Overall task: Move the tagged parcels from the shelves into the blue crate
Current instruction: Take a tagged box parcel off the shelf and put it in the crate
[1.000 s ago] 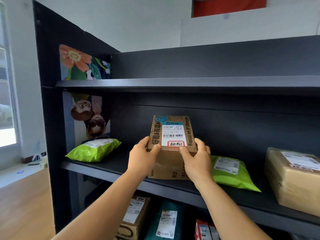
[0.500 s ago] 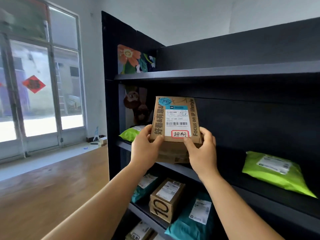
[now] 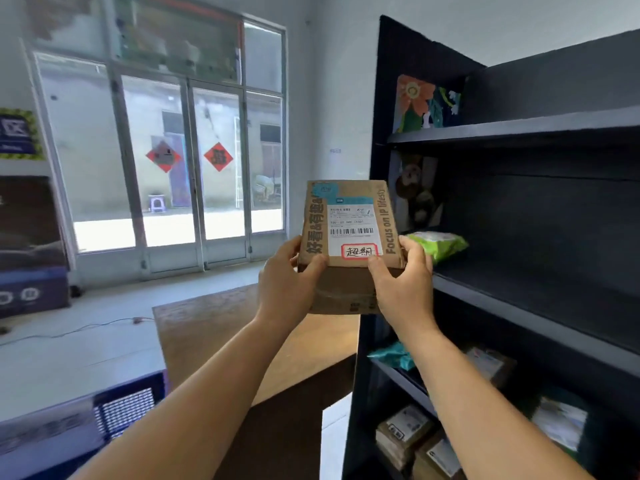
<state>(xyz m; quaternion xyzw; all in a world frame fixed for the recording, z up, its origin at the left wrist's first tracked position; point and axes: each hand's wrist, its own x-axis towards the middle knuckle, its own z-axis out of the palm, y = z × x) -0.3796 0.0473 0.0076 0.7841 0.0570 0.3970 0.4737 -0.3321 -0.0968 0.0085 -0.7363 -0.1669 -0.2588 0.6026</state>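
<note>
A: Both hands on it! The left hand (image 3: 284, 289) and the right hand (image 3: 403, 285) clamp the brown cardboard parcel with the white label and red-edged handwritten tag (image 3: 349, 237) from either side, thumbs curled onto the top face, fingers wrapped underneath.

B: And where is it?

A: Centre of the frame, held in the air, clear of the black metal shelving unit (image 3: 519, 299) at the right, just off its front corner post.

B: What lies around it?

A: A lime-green plastic mailer bag (image 3: 440, 242) sits on the middle shelf just right of the right hand. Lower shelves hold teal bags and small cardboard boxes. Below the parcel, a brown wooden tabletop (image 3: 214, 327); at lower left, a blue slatted plastic crate (image 3: 128, 407), blurred. Glass doors with two red diamond decorations fill the upper left, over a pale floor.

B: Against a second ago?

A: Then the parcel rested on the middle shelf between two green bags. Now it's lifted out, and the view has swung left, bringing the doors, tabletop and crate into sight.
</note>
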